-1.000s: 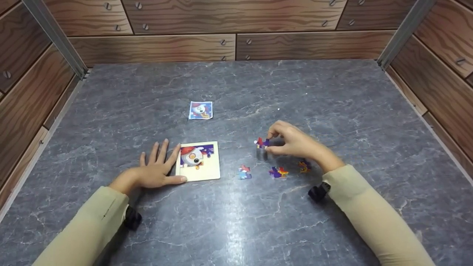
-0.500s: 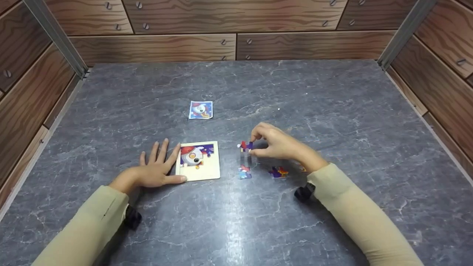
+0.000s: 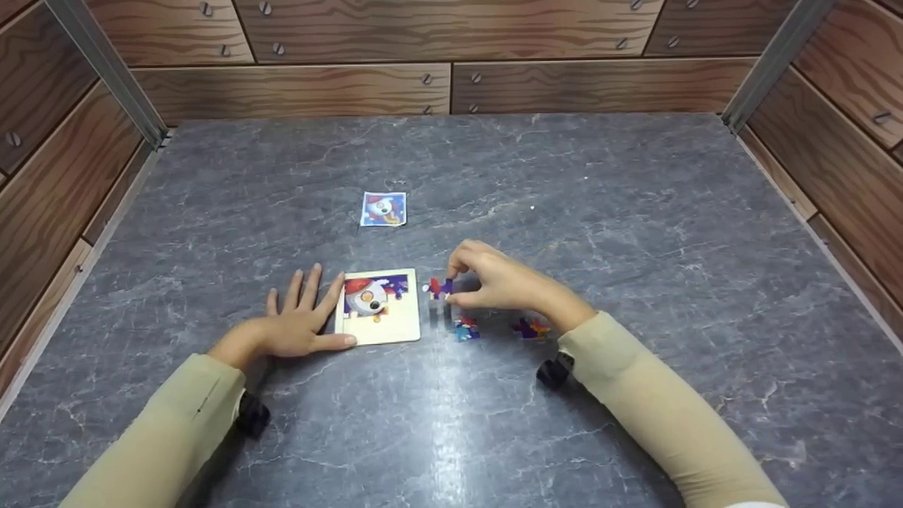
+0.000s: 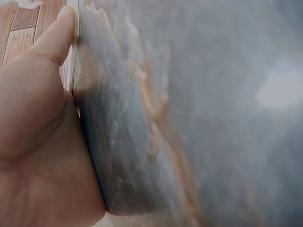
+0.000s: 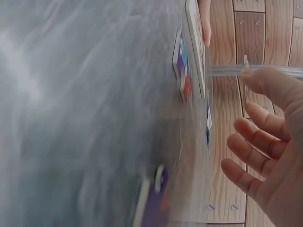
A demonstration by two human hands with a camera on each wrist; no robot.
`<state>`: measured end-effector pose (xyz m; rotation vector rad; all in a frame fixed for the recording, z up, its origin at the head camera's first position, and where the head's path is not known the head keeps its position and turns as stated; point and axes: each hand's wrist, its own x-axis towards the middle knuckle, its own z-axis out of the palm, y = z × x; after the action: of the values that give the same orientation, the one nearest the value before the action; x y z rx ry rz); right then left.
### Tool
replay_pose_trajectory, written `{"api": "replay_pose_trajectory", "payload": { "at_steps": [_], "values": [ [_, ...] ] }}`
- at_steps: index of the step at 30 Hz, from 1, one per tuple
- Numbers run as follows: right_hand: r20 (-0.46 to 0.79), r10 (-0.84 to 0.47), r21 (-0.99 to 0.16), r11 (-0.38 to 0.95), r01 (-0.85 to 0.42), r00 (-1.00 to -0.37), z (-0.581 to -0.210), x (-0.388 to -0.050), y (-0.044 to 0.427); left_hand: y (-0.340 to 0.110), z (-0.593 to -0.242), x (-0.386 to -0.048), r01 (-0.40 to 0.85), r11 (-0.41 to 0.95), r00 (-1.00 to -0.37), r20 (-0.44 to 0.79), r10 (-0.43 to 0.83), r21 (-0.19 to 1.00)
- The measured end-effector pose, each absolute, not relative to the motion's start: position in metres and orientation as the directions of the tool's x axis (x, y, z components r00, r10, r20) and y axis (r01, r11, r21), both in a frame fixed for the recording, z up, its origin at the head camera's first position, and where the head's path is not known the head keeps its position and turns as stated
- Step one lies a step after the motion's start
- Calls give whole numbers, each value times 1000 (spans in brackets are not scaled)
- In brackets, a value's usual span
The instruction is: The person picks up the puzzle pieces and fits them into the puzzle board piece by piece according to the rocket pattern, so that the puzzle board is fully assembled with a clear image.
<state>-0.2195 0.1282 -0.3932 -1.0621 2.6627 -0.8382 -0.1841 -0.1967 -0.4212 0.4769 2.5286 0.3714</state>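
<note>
My left hand [image 3: 293, 328] lies flat with spread fingers at the left side of a cream puzzle board [image 3: 398, 326]. Its thumb and index finger touch the board's edge. A partly filled dog picture covers the board's upper left. Just off the board's right side, my right hand [image 3: 504, 279] pinches a red and purple puzzle piece [image 3: 439, 288] between thumb and index finger, above the tabletop. In the right wrist view that piece shows only edge-on. Below the right hand lie a red and blue puzzle piece [image 3: 465, 330] and a purple and orange puzzle piece [image 3: 530, 328].
A small picture card [image 3: 384, 209] with the same dog lies behind the board. The grey marbled table [image 3: 635, 183] is bounded by wood-patterned walls [image 3: 338, 88] at the back and sides. A black wrist camera [image 3: 555, 370] hangs under the right cuff.
My right hand has moved left with the pinched piece, from above the loose pieces to beside the board. The right forearm now covers the rightmost loose piece. My left hand has stayed put.
</note>
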Motion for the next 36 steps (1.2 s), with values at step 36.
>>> {"api": "replay_pose_trajectory", "payload": {
  "at_steps": [36],
  "values": [
    [-58,-701,-389,671,-631,-711,-403,-222,67,-196,-424,-184,246,906,-797,-460,391,344]
  ]
}}
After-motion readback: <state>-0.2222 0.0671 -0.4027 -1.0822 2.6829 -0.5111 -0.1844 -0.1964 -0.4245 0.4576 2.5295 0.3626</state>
